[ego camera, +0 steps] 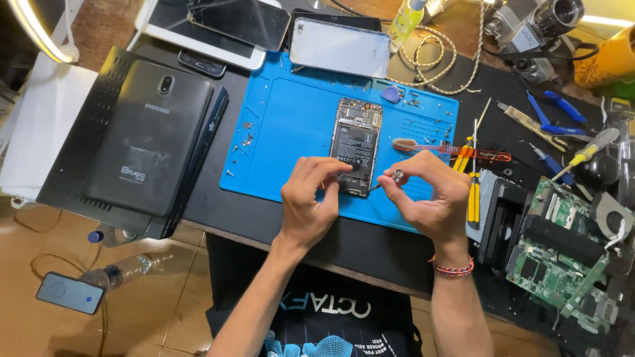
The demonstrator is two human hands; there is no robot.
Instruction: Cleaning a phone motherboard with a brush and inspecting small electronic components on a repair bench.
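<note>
Steadying the opened phone (355, 145) with left hand (309, 201) fingers pinched narrow; right hand (431, 198) fingers gripping small screwdriver (395, 176), best kept vertical, light pressure.

Bare forearms without sleeves; a braided red-and-blue bracelet (454, 268) circles the right wrist.

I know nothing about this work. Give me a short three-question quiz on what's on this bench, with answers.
1. True or false: the opened phone lies on a blue mat.
2. Which hand holds the small screwdriver at the phone's lower end?
3. The dark tablet lies: A) left of the mat, B) right of it, C) on it.

Key: 1. True. 2. The right hand; the left hand pinches at the phone's lower edge. 3. A.
</note>
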